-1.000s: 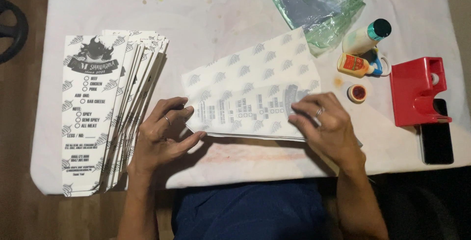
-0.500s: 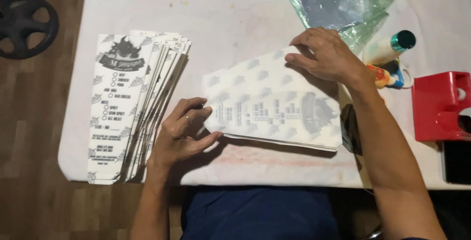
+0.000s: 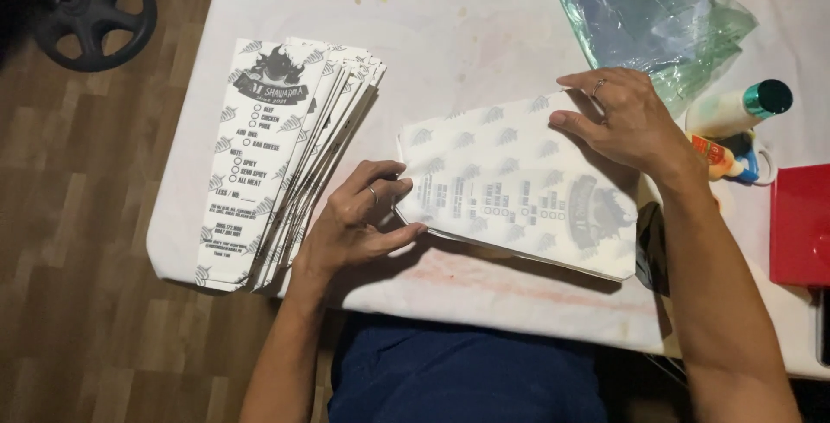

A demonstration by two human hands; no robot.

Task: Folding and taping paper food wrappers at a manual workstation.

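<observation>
Paper is the work here: a flat white printed paper sheet (image 3: 519, 198) lies mid-counter. Left hand (image 3: 359, 224) pinches its near-left edge; right hand (image 3: 627, 120) presses the far corner, fingers flat. Steady, even pressure should keep edges aligned beside the fanned stack of printed paper sleeves (image 3: 285, 164).

Small home-style packing workspace for food business: white-covered table (image 3: 484, 8) over wood-look floor (image 3: 78, 259), fanned stack of printed paper sleeves (image 3: 285, 155) at left, glue bottle (image 3: 735, 110) and plastic bags (image 3: 657, 17) upper right.
</observation>
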